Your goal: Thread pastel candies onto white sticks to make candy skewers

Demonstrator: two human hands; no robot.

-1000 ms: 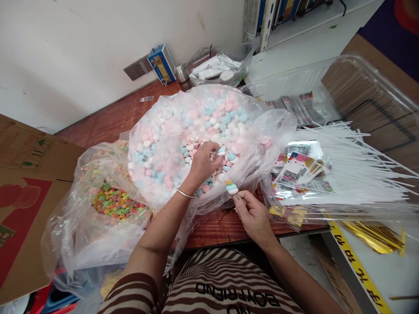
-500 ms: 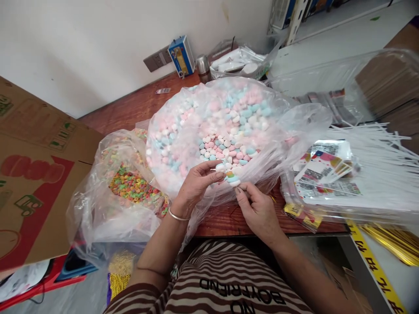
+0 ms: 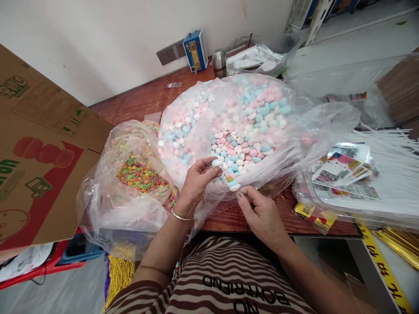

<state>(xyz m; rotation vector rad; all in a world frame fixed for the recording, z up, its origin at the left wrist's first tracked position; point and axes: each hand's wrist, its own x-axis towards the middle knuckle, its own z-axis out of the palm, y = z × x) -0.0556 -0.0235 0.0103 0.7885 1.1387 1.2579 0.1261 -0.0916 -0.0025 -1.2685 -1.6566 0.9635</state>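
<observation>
Hands (image 3: 230, 200) hold candies (image 3: 233, 182) — pink, blue, white.

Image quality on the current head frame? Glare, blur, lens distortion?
Head view: diffuse light, soft shadow on the white wall; pale sheen on the clear bag veils some candies; both hands, left and right, readable; wide-angle stretch toward the edges, with white sticks smeared at right; fine print on the cards unreadable.

head cam | worn on head | faces forward, down | hands close below
</observation>
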